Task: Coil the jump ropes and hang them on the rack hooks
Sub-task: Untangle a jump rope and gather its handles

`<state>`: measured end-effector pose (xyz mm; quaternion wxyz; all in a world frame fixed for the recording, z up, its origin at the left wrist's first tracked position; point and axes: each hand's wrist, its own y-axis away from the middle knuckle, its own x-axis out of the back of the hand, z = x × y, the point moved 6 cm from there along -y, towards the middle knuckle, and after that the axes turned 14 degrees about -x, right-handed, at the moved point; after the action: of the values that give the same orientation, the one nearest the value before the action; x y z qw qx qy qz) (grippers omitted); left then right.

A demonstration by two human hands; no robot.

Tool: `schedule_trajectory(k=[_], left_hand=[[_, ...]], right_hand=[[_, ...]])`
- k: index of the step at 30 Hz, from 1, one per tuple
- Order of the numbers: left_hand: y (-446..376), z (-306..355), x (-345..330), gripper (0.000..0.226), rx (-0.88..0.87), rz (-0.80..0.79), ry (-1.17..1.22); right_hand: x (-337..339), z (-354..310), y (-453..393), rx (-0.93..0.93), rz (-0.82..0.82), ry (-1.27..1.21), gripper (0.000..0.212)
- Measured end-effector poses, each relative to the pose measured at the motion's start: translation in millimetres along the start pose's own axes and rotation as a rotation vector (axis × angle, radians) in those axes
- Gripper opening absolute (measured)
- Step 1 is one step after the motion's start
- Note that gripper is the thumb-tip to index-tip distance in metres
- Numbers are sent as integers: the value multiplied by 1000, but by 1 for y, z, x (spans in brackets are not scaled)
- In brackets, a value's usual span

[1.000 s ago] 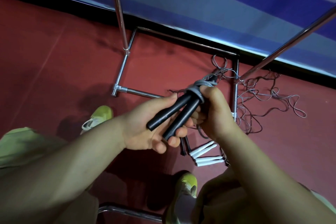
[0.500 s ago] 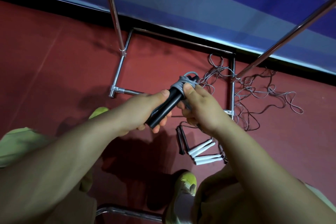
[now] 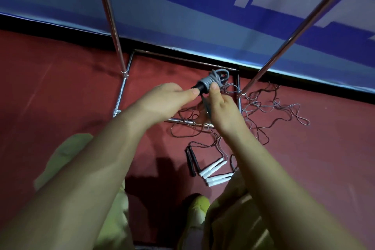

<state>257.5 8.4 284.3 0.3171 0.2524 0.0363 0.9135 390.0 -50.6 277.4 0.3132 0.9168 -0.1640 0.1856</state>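
Observation:
A coiled jump rope (image 3: 211, 81) with black handles and grey cord wound round them is held up in front of me. My left hand (image 3: 164, 99) grips the handles from the left. My right hand (image 3: 221, 105) pinches the wound cord with its thumb on top. The handles' lower part is hidden by my hands. Behind stand the metal rack's uprights (image 3: 110, 18), one to each side. No hooks are in view.
On the red floor lie tangled loose ropes (image 3: 263, 107), a pair of black handles (image 3: 191, 160) and several white handles (image 3: 215, 172). The rack's base frame (image 3: 123, 85) surrounds part of the tangle. A blue and white wall banner (image 3: 182, 6) stands behind. My shoes and knees are at the bottom.
Both hands have lifted the rope bundle up and away from me toward the rack. The left hand now covers more of the handles, and the view has tilted upward.

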Motion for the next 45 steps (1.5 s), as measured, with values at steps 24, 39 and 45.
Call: schedule_trajectory(k=[24,39,45], left_hand=[[33,11,-23,75,139,-587,800],[-10,15,-67,64,50,-179,155],[-33,1,-69,59,-76,-87,-430]], right_hand=[[10,-35,43,82,-242,-18,48],[59,30,5,-122,-33,238,64],[51,62,-6,-165,-78,18,67]])
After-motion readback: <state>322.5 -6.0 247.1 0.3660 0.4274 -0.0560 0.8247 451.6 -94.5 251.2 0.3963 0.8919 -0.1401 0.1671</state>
